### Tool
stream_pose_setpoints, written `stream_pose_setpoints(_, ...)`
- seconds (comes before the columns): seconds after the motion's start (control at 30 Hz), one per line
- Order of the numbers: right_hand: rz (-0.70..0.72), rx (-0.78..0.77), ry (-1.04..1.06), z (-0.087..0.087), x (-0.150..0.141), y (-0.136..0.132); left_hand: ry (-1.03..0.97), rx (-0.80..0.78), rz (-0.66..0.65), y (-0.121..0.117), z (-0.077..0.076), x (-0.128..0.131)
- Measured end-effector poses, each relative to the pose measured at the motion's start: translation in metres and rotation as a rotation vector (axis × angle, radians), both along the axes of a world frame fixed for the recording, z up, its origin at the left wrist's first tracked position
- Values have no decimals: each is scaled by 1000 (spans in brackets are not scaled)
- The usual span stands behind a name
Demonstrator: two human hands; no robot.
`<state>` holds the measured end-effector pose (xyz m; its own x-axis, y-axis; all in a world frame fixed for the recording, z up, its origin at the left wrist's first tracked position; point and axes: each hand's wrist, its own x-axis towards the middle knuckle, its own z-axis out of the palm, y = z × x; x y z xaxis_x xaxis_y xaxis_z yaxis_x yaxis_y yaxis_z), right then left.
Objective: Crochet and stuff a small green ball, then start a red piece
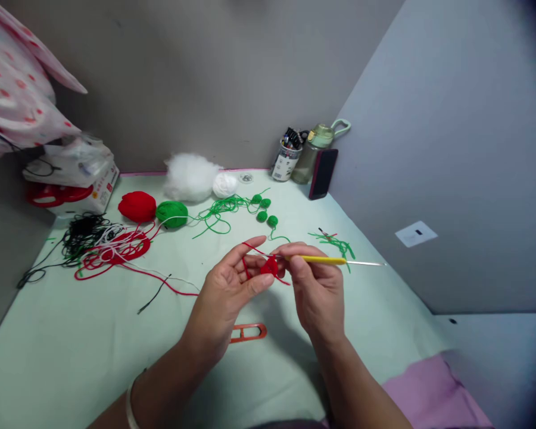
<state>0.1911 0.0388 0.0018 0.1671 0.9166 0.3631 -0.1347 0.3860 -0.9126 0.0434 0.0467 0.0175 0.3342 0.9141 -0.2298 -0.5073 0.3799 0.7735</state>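
My left hand (226, 292) pinches a small red crochet piece (268, 266) between thumb and fingers, with red yarn looped over its raised index finger. In my right hand (318, 286) is a crochet hook with a yellow grip (324, 260); one metal end points right, and the other reaches the red piece. A short red tail hangs from the piece toward the right hand. Below the hands lies an orange plastic tool with slots (250, 332), partly hidden by the left wrist. Small green crocheted balls (262, 216) lie beyond the hands.
Red (137, 206), green (172, 214) and white yarn balls (225, 185) sit at the back near white stuffing (192, 177). Tangled yarn (116, 247) spreads left. A pen holder (286, 159), bottle (305, 162) and phone (324, 173) stand back right. Green scraps (337, 241) lie right.
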Motion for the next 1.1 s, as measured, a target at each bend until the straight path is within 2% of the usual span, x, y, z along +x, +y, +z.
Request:
stream_pose_setpoints(0.1, 5, -52, 61, 1, 2, 1, 1, -19, 23, 1, 3, -1)
stream_pose_setpoints(0.33, 15, -12, 112, 6, 0, 2, 52, -25, 76, 1, 8, -4)
stream_pose_setpoints(0.5, -11, 59, -8, 6, 0, -3, 97, 32, 111, 1, 4, -6)
stream_pose_setpoints(0.77, -84, 269, -256, 8, -2, -8, 216, 114, 117, 2, 2, -7)
stream_pose_setpoints(1.1, -68, 290, -416, 6, 3, -10, 401, 188, 148, 3, 14, -7)
